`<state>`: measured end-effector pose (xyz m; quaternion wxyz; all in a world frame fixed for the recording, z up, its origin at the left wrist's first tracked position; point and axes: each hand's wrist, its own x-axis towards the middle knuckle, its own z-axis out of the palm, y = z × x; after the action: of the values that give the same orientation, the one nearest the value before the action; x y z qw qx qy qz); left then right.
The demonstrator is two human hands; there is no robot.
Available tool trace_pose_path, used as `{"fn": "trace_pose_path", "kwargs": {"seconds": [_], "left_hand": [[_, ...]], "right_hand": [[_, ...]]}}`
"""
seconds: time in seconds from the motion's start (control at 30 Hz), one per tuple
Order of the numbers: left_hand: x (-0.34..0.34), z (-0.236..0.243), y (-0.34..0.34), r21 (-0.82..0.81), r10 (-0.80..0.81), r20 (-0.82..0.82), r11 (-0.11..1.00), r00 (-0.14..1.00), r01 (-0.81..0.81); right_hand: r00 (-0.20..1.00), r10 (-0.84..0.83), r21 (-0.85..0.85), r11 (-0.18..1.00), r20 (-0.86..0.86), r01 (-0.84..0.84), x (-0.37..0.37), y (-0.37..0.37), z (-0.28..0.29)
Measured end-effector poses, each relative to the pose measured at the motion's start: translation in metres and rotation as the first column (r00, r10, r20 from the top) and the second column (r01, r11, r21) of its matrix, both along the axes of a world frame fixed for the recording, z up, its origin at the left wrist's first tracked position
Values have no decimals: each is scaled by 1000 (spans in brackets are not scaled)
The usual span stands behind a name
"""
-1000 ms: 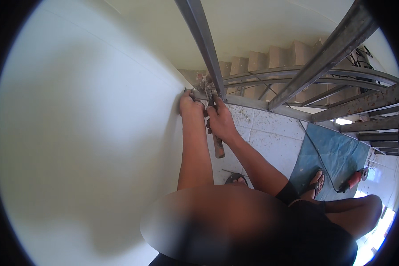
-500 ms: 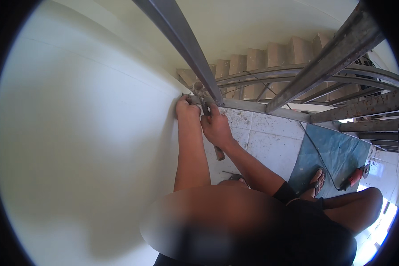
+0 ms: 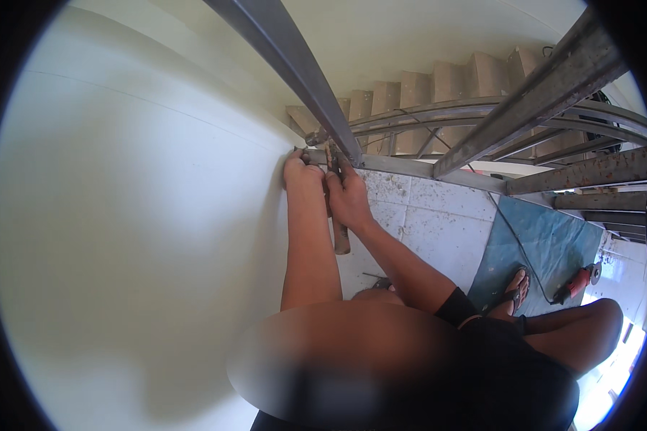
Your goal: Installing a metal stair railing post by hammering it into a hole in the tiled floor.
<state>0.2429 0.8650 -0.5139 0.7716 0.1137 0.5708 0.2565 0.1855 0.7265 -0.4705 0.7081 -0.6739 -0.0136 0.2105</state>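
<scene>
My right hand (image 3: 349, 199) is wrapped round the shaft of a hammer (image 3: 342, 241). The hammer's head lies at the far end, close to the wall corner and the foot of a grey metal post (image 3: 295, 72). Beside it, my left hand (image 3: 303, 172) is closed at the wall's base, by the end of the railing's bottom rail (image 3: 399, 165). A small dark tip shows just past its fingers; what they hold is too hidden to name.
A pale wall (image 3: 144, 215) runs along my left. Beyond the metal railing (image 3: 532, 100), stairs (image 3: 417, 90) go down. Debris speckles the white floor tiles (image 3: 438, 230). To the right, a red angle grinder (image 3: 574, 286) with a cord lies by a green sheet (image 3: 543, 233).
The hammer has tilted: its head has moved left toward the wall and its handle end has also swung left. My right hand has shifted slightly; my left hand stays nearly in place.
</scene>
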Motion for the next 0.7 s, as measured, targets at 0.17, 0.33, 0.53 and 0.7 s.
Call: {"fn": "trace_pose_path", "kwargs": {"seconds": [0.17,0.33,0.53,0.7], "left_hand": [[-1,-3,2,-9,-57,-39,998,998,56],[-2,-6,5,4,-79,-61,997,995,79],[-29,-7,0,136,-348,88,933,934,334],[-49,-11,-18,66,-429,53,903,902,425]], "right_hand": [[998,-43,-23,999,-37,43,2,3,-3],[1000,24,-57,998,-15,-25,4,1,-2],[963,81,-256,967,255,-14,-2,-3,0],[987,88,-79,994,133,-78,-7,-18,-2]]}}
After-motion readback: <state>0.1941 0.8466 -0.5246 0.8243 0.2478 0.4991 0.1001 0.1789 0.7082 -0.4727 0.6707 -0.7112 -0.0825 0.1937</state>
